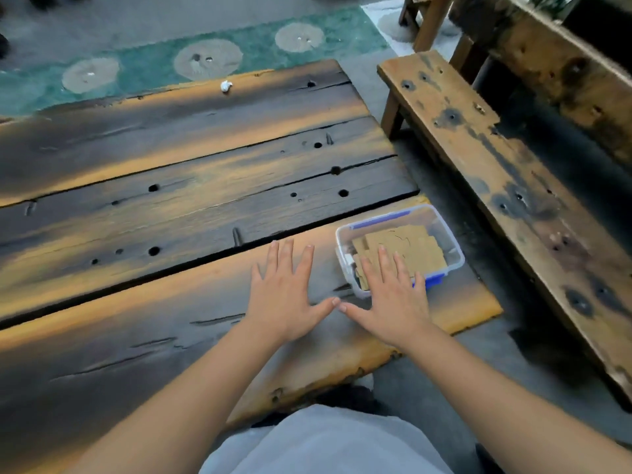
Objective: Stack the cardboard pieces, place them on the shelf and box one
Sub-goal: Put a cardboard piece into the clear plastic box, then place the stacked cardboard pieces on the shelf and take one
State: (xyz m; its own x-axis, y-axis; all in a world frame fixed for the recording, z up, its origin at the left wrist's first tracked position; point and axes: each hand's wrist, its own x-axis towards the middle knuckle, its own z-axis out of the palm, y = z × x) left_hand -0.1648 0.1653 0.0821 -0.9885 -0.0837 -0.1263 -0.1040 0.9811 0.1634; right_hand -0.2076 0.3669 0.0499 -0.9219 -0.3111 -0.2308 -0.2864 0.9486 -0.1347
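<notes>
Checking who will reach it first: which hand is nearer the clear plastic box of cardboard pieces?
Right. The right hand overlaps the clear plastic box's near edge; the left hand lies flat on the table, beside it.

The single head-mounted camera looks forward and steeply down from above the seated person's lap onto the wooden table [205, 186]. It sits close to the near table edge; the wide-angle lens (edges visibly bowed) also takes in the bench [496, 172] at right.
</notes>
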